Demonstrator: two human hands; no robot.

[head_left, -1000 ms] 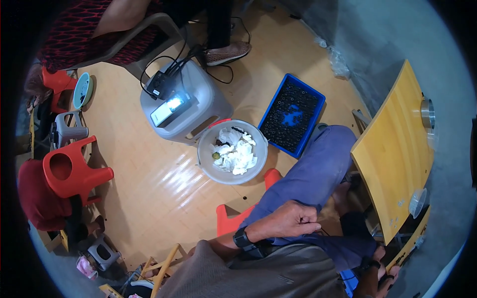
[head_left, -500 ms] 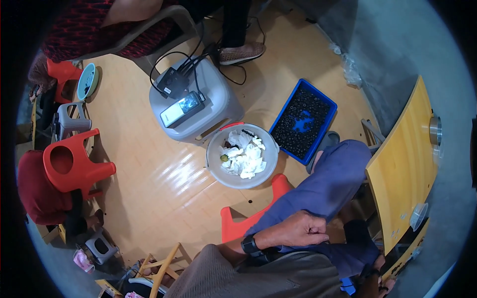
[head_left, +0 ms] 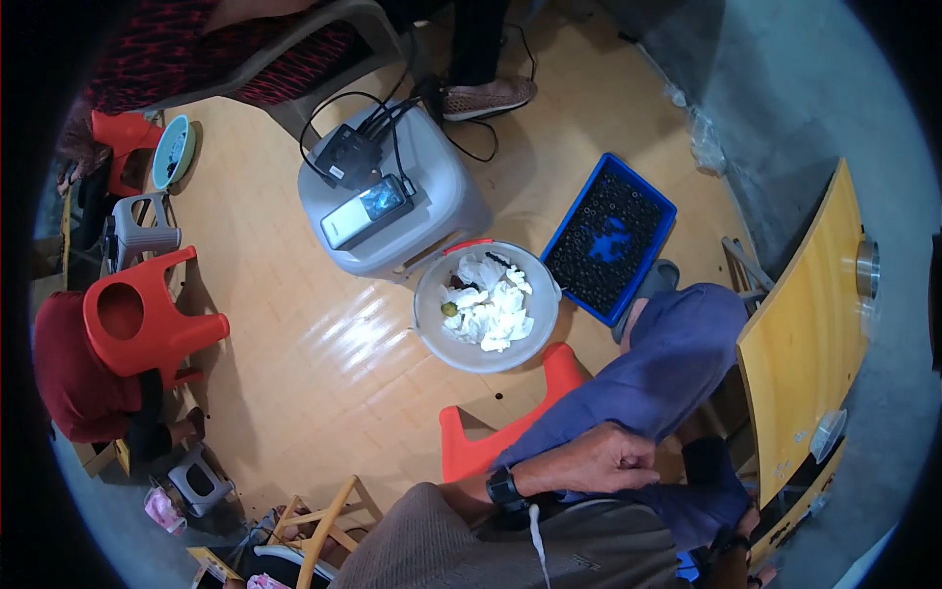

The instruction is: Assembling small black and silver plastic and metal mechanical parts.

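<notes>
My left hand (head_left: pixel 620 457) rests loosely curled into a fist on my lap, with nothing showing in it. A dark watch (head_left: pixel 505 488) is on that wrist. Under the hand lies my leg in blue trousers (head_left: pixel 643 378). At the lower right my right hand (head_left: pixel 750 520) is partly visible beside the dark cloth of my other leg; its fingers are mostly hidden. A white cord (head_left: pixel 539 545) hangs over my grey-brown shirt, just below the watch. Beyond my knee stands a pale bucket (head_left: pixel 424 329) holding crumpled white tissues or bags (head_left: pixel 496 319).
A blue tray (head_left: pixel 655 245) of small black rings lies right of the bucket. A grey stool (head_left: pixel 456 201) carries a phone-like device (head_left: pixel 365 212) and cables. Red stools (head_left: pixel 162 329) stand at left, with seated people around. A wooden board (head_left: pixel 810 339) is at right.
The view has shifted slightly, so the bucket and tray sit a little further right. The white cord has come into view below the watch. My left hand stays curled on my lap.
</notes>
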